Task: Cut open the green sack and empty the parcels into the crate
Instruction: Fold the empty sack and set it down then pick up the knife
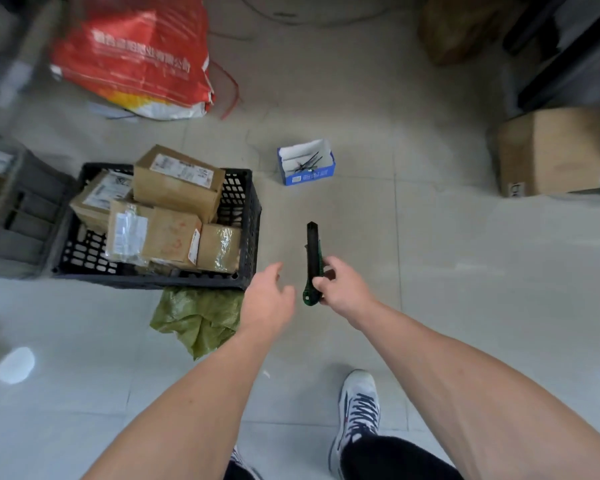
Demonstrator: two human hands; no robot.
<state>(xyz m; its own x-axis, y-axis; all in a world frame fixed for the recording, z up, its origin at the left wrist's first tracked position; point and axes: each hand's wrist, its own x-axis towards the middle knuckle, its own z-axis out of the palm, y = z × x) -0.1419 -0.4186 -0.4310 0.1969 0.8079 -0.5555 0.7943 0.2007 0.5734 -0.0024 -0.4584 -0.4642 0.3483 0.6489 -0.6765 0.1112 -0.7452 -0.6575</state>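
Black plastic lattice crate [246,216]: 1
Brown cardboard parcels [177,183] in crate: 5 visible, possibly more beneath
Crumpled green woven sack [194,320]: 1
Green-and-black utility knife [313,258]: 1
Small blue-and-white open box [307,174]: 1
Red-and-white woven bag [136,53]: 1
Large plain cardboard box [551,154]: 1
Hands: 2
White laced shoe [357,407]: 1 in full view

Tile floor [430,271] w/ crate [246,237], green sack [194,320], blue box [305,176].

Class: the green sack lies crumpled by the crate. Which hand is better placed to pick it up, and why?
Probably the left hand: it is open, holds nothing, and hangs nearest the green sack. The right hand is closed on the utility knife, farther away.
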